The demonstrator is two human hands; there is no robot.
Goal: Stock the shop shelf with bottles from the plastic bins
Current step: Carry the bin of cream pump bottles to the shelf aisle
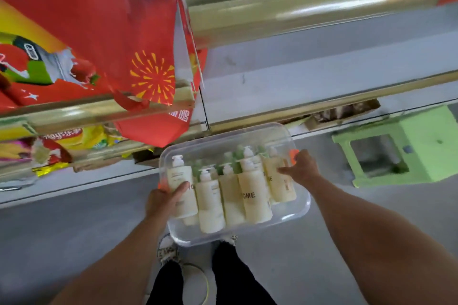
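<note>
one clear bin [300, 210], five cream bottles [254, 193] countable; left hand [161, 199] and right hand [301, 168] each grip bin end.

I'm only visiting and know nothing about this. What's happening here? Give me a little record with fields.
container: clear plastic lidded bin, with an orange clip at each end
contents: cream pump bottles, lying side by side
left hand: grips the bin's left end, thumb over the lid
right hand: grips the bin's right end
shelf: grey shop shelf with gold rails, ahead of the bin
on shelf: red snack packs, at left
nearby: light green plastic stool, on the floor at right
</note>
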